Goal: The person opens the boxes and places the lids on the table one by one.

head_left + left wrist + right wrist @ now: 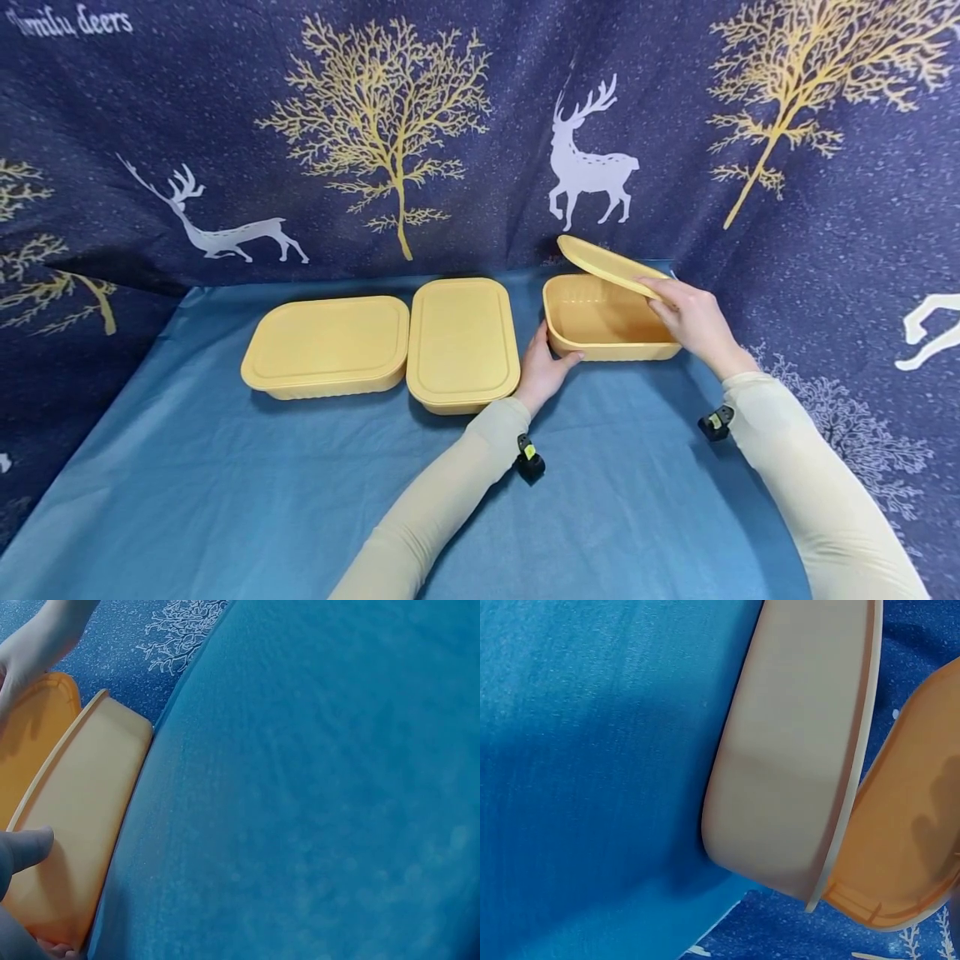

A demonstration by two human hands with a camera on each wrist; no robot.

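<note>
The uncovered yellow container (622, 353) sits at the far right of the tabletop (600, 492), right of the middle lidded container (463, 346); its lid (606, 263) tilts over its far side. Both pieces look light, fairly stiff and perhaps slippery, best held by edge or corner. The right hand (696, 317) pinches the lid's right end, fingers nearly together; the left hand's (543, 368) fingers grip the container's near left corner, thumb on the near wall.

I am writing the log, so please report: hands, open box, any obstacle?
Left hand grips open box at left end. Right hand holds tilted lid above it. Two lidded boxes stand at left; nothing visible between lid and open box.
</note>
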